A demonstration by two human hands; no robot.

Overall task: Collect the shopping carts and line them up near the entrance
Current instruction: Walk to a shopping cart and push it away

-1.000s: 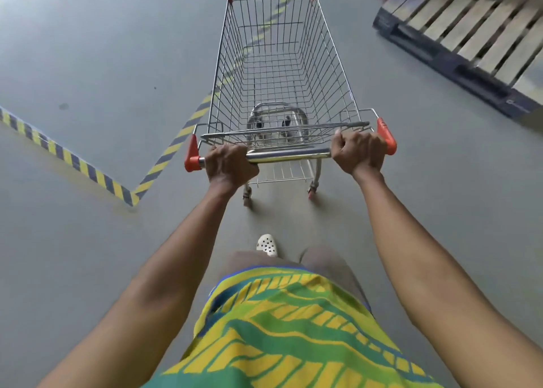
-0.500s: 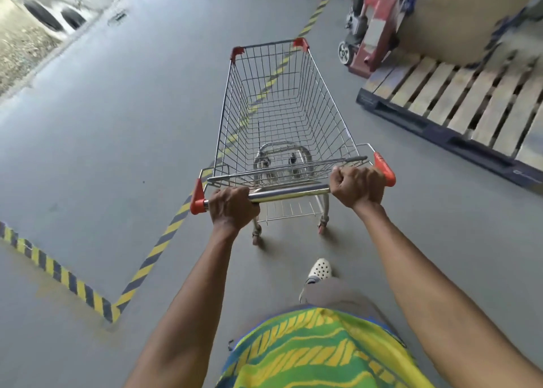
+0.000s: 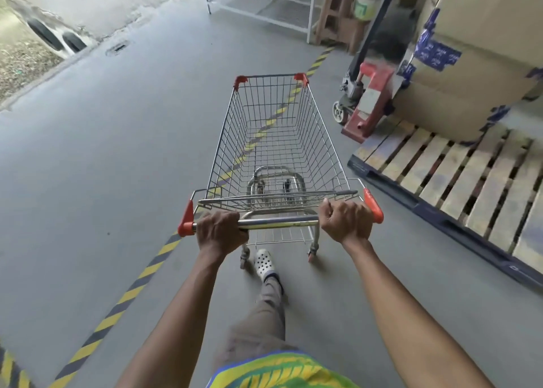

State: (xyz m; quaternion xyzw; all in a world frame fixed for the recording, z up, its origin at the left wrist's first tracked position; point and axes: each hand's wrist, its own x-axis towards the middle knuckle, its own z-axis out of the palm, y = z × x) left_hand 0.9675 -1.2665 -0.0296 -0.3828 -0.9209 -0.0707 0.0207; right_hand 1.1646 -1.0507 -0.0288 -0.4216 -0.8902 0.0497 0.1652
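Observation:
An empty wire shopping cart (image 3: 273, 135) with red corner caps stands straight in front of me on the grey floor. Its chrome handle bar (image 3: 279, 222) has red end caps. My left hand (image 3: 219, 231) grips the bar near its left end. My right hand (image 3: 346, 220) grips the bar near its right end. The cart's rear wheels show below the handle, and my white shoe (image 3: 264, 262) is stepping between them.
A wooden pallet (image 3: 458, 179) lies close on the right, with large taped cardboard boxes (image 3: 476, 49) behind it and a red pallet jack (image 3: 364, 99). A white metal frame rack (image 3: 261, 2) stands ahead. Yellow-black floor tape (image 3: 141, 279) runs diagonally under the cart. A drain edge lies far left.
The cart has rolled forward along the striped tape, both hands still gripping the handle. My view has lifted, bringing the pallet jack, the boxes and the white rack into sight.

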